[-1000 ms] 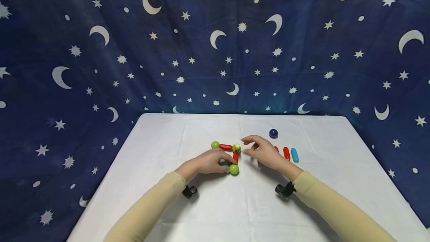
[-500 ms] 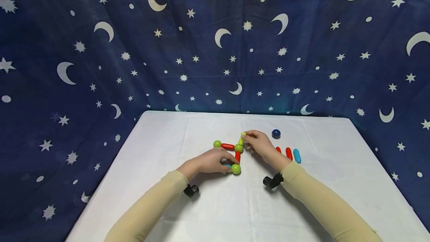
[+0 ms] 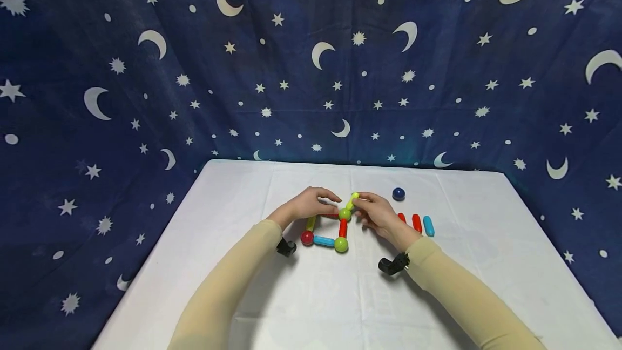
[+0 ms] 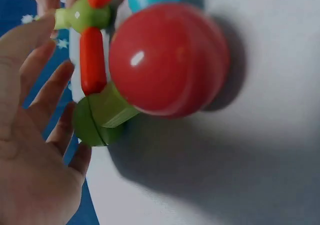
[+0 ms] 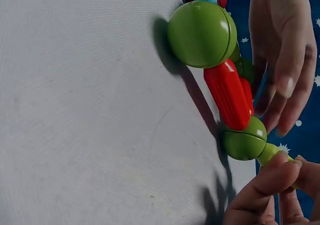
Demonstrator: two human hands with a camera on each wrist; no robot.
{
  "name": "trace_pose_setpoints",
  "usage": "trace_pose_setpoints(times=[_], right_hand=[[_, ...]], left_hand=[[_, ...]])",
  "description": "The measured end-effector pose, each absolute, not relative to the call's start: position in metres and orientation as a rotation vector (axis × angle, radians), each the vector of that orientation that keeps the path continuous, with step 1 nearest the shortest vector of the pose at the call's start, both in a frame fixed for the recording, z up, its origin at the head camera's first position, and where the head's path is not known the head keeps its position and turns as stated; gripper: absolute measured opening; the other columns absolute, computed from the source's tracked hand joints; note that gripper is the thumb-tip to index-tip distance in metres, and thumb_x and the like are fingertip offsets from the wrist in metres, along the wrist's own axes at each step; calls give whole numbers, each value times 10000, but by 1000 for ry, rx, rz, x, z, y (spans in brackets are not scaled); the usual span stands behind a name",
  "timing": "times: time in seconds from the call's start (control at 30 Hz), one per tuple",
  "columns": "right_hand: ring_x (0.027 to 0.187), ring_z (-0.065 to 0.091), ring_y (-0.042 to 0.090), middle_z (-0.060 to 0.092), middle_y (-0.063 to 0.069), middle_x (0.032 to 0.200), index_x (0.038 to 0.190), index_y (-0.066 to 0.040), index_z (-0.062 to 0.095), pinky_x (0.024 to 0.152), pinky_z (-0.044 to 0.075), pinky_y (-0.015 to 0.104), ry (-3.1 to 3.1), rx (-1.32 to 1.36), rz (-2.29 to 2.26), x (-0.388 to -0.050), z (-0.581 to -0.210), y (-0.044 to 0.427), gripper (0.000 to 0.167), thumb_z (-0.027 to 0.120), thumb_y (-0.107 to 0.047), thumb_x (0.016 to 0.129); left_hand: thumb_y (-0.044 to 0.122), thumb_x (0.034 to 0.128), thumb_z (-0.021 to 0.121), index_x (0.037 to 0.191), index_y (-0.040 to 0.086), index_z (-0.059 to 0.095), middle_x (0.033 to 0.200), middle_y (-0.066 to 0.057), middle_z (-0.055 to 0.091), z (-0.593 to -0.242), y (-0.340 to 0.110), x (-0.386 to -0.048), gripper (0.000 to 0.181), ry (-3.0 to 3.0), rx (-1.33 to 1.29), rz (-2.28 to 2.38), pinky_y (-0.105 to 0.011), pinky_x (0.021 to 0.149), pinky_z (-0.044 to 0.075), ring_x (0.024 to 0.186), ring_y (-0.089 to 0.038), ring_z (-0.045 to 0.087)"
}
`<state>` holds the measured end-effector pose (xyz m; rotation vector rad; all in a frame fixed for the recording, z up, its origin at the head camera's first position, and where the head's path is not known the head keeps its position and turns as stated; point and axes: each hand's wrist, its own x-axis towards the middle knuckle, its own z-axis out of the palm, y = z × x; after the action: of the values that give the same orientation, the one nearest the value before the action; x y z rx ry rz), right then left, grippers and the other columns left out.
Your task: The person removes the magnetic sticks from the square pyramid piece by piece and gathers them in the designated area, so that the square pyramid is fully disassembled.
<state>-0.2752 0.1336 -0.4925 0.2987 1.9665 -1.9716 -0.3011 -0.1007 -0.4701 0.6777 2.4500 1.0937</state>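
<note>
On the white table lies a square of toy balls and rods: a red ball (image 3: 307, 238), blue rod (image 3: 324, 241), front green ball (image 3: 341, 244), red rod (image 3: 343, 228) and rear green ball (image 3: 344, 215) among them. My right hand (image 3: 376, 212) pinches a yellow-green rod (image 3: 352, 200) that rises at a tilt from the rear green ball. Over the back side hovers my left hand (image 3: 313, 202), fingers extended. It hides the back-left green ball (image 4: 90, 125) in the head view; the left wrist view shows that ball beside its fingers.
To the right lie a loose red rod (image 3: 417, 223) and a loose blue rod (image 3: 428, 226). Another red rod (image 3: 401, 217) is partly hidden by my right hand. A dark blue ball (image 3: 398, 194) sits farther back. A star-patterned cloth (image 3: 291, 69) hangs behind the table.
My right hand has closed in on the yellow-green rod at the rear green ball and now pinches it. My left hand has left the front blue rod and moved back, uncovering the red ball.
</note>
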Motion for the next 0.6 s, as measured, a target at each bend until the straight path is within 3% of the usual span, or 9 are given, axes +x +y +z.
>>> trace_pose_setpoints(times=[0.27, 0.6], right_hand=[[703, 564, 112, 629, 61, 988, 1434, -61, 530, 549, 447, 192, 1927, 319, -1993, -273, -499, 131, 481, 676, -234, 1011], [672, 581, 119, 670, 45, 887, 1405, -96, 546, 547, 460, 199, 1950, 342, -2004, -274, -501, 134, 434, 669, -241, 1016]], left_hand=[[325, 910, 800, 1195, 213, 760, 1087, 104, 700, -481, -89, -311, 309, 2350, 630, 1041, -329, 962, 464, 1019, -125, 596], [298, 926, 787, 1213, 185, 748, 1007, 58, 705, -482, -84, -313, 311, 2343, 613, 1066, -296, 889, 466, 941, -141, 595]])
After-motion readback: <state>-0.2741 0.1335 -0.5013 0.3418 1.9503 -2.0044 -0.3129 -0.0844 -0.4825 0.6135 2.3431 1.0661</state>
